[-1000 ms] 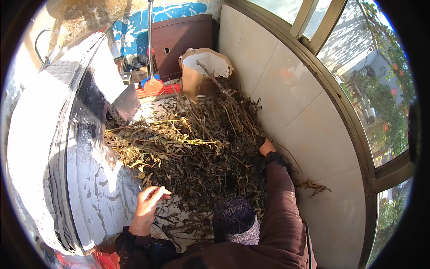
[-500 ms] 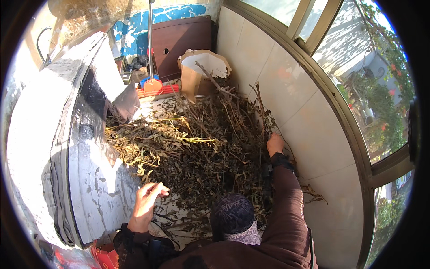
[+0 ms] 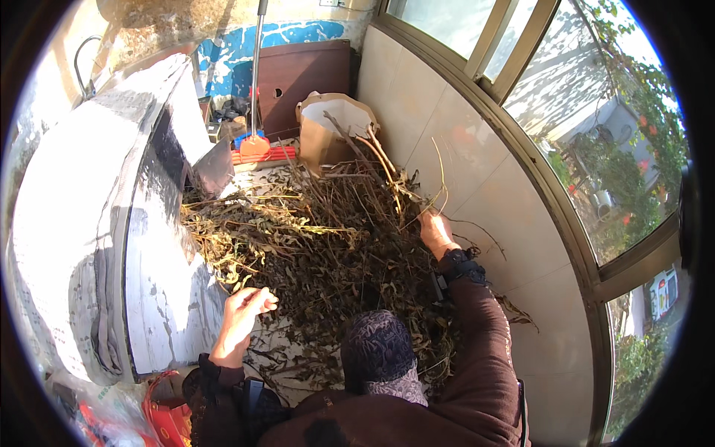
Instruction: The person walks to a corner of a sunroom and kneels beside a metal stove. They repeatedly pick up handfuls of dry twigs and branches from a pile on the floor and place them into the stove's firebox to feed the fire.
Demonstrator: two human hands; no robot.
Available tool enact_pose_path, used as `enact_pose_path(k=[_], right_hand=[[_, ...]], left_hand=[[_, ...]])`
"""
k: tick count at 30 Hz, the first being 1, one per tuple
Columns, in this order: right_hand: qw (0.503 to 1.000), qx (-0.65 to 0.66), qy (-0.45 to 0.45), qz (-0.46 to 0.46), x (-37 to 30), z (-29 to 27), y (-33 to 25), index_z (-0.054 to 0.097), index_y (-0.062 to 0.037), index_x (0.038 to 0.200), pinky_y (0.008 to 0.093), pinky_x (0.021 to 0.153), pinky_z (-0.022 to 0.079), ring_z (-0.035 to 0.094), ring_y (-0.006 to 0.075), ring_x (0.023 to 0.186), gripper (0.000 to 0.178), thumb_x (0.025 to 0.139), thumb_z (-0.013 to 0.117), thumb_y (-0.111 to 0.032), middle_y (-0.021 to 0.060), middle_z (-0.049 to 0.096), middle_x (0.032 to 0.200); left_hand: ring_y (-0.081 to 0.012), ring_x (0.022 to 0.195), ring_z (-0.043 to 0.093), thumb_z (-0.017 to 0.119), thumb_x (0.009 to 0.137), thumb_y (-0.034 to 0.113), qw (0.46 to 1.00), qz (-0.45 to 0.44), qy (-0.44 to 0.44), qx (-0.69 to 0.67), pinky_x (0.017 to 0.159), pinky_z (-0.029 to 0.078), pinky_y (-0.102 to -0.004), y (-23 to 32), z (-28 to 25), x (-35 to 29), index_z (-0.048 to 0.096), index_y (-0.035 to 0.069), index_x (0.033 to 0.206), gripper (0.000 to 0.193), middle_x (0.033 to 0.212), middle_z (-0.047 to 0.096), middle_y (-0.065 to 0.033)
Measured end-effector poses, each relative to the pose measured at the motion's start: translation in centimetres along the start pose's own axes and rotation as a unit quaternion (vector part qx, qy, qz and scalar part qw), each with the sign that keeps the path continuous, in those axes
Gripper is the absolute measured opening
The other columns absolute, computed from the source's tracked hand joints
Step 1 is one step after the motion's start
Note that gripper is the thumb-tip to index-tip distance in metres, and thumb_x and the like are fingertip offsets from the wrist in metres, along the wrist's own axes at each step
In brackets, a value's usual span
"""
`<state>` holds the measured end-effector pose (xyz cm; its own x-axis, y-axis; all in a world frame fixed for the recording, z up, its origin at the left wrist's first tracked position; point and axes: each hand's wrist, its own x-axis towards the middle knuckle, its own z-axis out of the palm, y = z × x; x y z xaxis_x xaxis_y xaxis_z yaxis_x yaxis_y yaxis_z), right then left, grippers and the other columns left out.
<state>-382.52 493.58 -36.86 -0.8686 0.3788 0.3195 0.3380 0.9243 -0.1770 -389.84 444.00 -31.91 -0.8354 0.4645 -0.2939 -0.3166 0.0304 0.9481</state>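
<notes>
A broad heap of dried leafy stalks [image 3: 320,253] covers the floor before me. My right hand [image 3: 436,232] is closed round some dried stalks [image 3: 389,175] at the heap's right side, close to the tiled wall. Thin bare twigs stick out past the fist on both sides. My left hand [image 3: 244,316] hovers at the near left edge of the heap, its fingers curled together. Whatever lies between those fingers, if anything, is too small to make out.
White-grey stacked sheets [image 3: 112,246] stand on the left. At the back are a paper bag [image 3: 322,141], a brown board [image 3: 305,82] and a long-handled orange tool [image 3: 255,144]. The tiled wall [image 3: 491,194] with windows above bounds the right. A red bag [image 3: 170,417] lies near left.
My right hand has moved left and slightly farther off, and the stalks in it have swung leftward from the wall. My left hand has barely moved. The view has shifted slightly.
</notes>
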Motion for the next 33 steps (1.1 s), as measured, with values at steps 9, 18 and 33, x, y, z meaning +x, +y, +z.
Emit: enact_pose_path(k=[9, 18, 33], right_hand=[[0.974, -0.215, -0.038, -0.065, -5.5, 7.5, -3.4, 0.055, 0.0085, 0.117, 0.0404, 0.090, 0.046, 0.055, 0.0333, 0.105, 0.036, 0.087, 0.049, -0.010, 0.0213, 0.057, 0.112], [0.986, -0.119, 0.110, 0.029, -0.4, 0.0, -1.2, 0.047, 0.0002, 0.132, 0.0446, 0.105, 0.036, 0.042, 0.0336, 0.125, 0.057, 0.086, 0.067, -0.028, 0.0172, 0.047, 0.133], [0.884, -0.125, -0.309, 0.328, 2.8, 5.8, -0.2, 0.043, -0.0013, 0.136, 0.0504, 0.102, 0.039, 0.058, 0.0332, 0.114, 0.103, 0.066, 0.070, -0.072, 0.0169, 0.060, 0.124]], left_hand=[[-0.0144, 0.077, 0.065, 0.061, 0.095, 0.021, 0.999, 0.028, -0.007, -0.016, 0.074, 0.050, -0.0258, 0.5, -0.3, -0.5, 0.065, -0.001, 0.096, 0.023, 0.087, 0.069, -0.0076], [-0.0148, 0.078, 0.065, 0.061, 0.095, 0.019, 1.000, 0.004, -0.007, -0.022, 0.075, 0.051, -0.0270, 0.3, -0.3, -0.3, 0.065, -0.004, 0.100, 0.024, 0.089, 0.069, -0.0098], [-0.0168, 0.081, 0.065, 0.061, 0.094, 0.016, 0.999, -0.019, -0.018, -0.030, 0.078, 0.052, -0.0292, 0.2, 0.7, 0.8, 0.066, -0.004, 0.094, 0.021, 0.090, 0.069, -0.0102]])
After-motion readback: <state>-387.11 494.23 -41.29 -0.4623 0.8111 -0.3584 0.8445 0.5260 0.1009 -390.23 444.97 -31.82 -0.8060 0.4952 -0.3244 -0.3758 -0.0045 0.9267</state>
